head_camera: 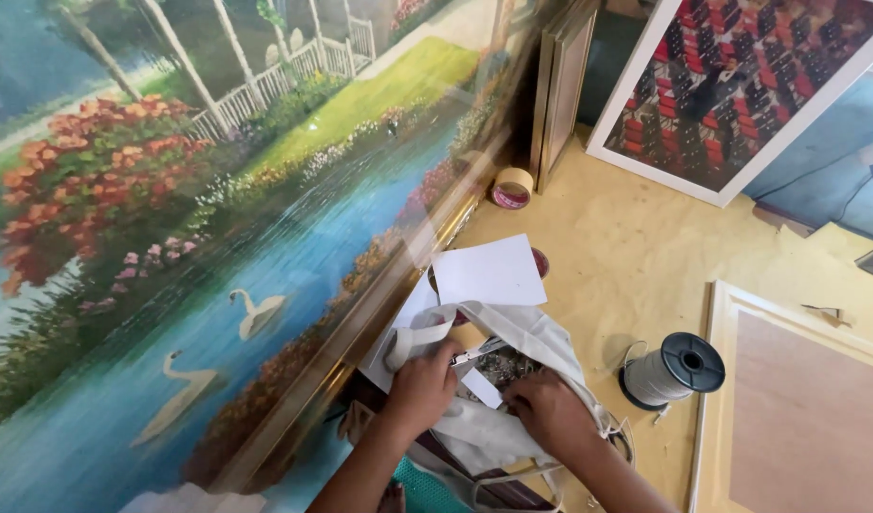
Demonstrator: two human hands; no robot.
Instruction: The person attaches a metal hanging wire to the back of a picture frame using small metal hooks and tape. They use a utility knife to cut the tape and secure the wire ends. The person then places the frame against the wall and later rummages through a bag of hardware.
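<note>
cloth bag (512,332) hemmed by hands (422,385), painting frame (360,313) left, spool (674,370) right.

A soft, matt off-white cloth bag (512,380) sits on the rough, dull yellowish worktop (626,256) beside a glossy painted picture (218,218) (gilt frame), smooth white paper (489,271) and a spool of shiny metal wire (669,372).

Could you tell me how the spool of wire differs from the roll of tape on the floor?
The spool of wire is grey with a black flange and lies near the hands and the cloth bag; the roll of tape is tan with a pinkish core and sits farther off, by the leaning frame. Both are round and untouched.
</note>
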